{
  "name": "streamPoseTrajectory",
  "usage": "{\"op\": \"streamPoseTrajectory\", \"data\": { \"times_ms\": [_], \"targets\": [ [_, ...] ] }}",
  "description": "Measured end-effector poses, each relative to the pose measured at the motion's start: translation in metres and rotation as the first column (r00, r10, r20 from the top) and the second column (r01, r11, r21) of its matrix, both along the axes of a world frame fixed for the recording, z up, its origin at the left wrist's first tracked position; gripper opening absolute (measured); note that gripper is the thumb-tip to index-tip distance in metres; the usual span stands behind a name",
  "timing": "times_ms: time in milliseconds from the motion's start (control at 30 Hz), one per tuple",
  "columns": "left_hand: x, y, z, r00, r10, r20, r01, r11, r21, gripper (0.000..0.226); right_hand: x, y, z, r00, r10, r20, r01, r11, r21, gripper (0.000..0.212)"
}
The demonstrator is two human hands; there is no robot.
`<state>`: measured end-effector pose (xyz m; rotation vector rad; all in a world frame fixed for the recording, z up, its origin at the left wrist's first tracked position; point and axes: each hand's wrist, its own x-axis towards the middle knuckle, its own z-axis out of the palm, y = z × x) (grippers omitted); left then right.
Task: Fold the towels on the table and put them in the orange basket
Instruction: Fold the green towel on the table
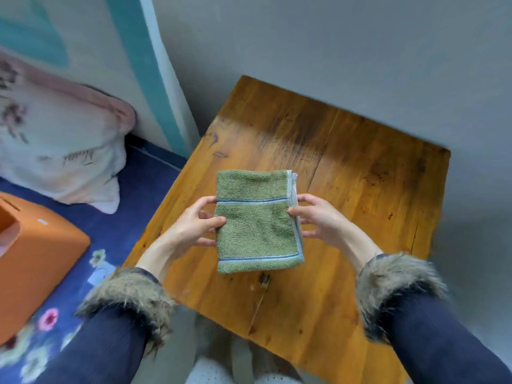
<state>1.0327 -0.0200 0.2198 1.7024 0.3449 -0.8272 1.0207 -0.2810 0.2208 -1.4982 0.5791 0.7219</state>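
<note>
The green towel (257, 221), already folded compact, is grasped at both side edges by the left hand (191, 225) and right hand (321, 220) above the table (360, 189), with transfer to the orange basket (38, 259) judged outstanding.

Worn wooden table (360, 176); orange basket (36, 261) on floral blue bedding (133, 200)

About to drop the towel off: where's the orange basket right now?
In the head view, the orange basket sits at the far left edge on the blue floral bedding, left of the wooden table and below the pillow.
</note>
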Motion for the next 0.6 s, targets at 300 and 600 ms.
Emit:
{"op": "streamPoseTrajectory", "data": {
  "times_ms": [300, 600],
  "targets": [
    [-0.070, 0.183, 0.061, 0.913, 0.396, 0.092, -0.391, 0.918, -0.071, 0.040, 0.021, 0.199, 0.070, 0.938, 0.316, 0.140, -0.314, 0.949, -0.036, 0.020],
    [-0.157, 0.376, 0.072, 0.739, 0.666, 0.104, -0.666, 0.745, -0.042, 0.036, 0.000, 0.441, 0.072, 0.803, 0.577, 0.145, -0.574, 0.816, -0.068, 0.020]
  ]
}}
